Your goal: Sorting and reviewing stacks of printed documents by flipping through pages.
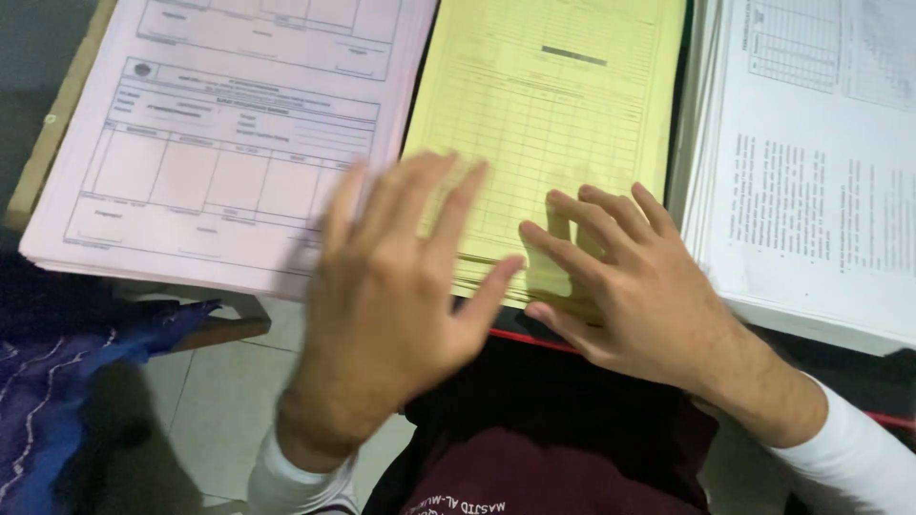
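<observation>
**A:** What do I have in front of me?

**B:** From my remote seat I see three stacks of printed forms side by side. The stack of yellow forms (544,124) sits at twelve o'clock, a stack of pink forms (229,143) at ten o'clock, and a stack of white sheets (821,162) at two o'clock. The pink and yellow stacks lie edge to edge; the white stack sits just beside the yellow one, across a dark gap.

**A:** And the hands?

**B:** My right hand (630,286) rests on the near right corner of the yellow stack, fingers slightly spread and curled down onto the top sheets. The fingertips press on the paper, and the thumb seems to hook the near edge, though I cannot tell whether it pinches a sheet. I judge that placement pins the stack so it does not slide.

**A:** The left?

**B:** My left hand (391,296) is blurred, fingers spread wide, palm down, held over the seam between the pink and yellow stacks at about six o'clock. It grips nothing that I can see; whether it touches the paper, I cannot tell.

**A:** Anything else nearby?

**B:** A blue patterned cloth (57,381) at eight o'clock, pale floor tiles (219,401) below the table edge, and a maroon garment (534,467) at six o'clock.
</observation>
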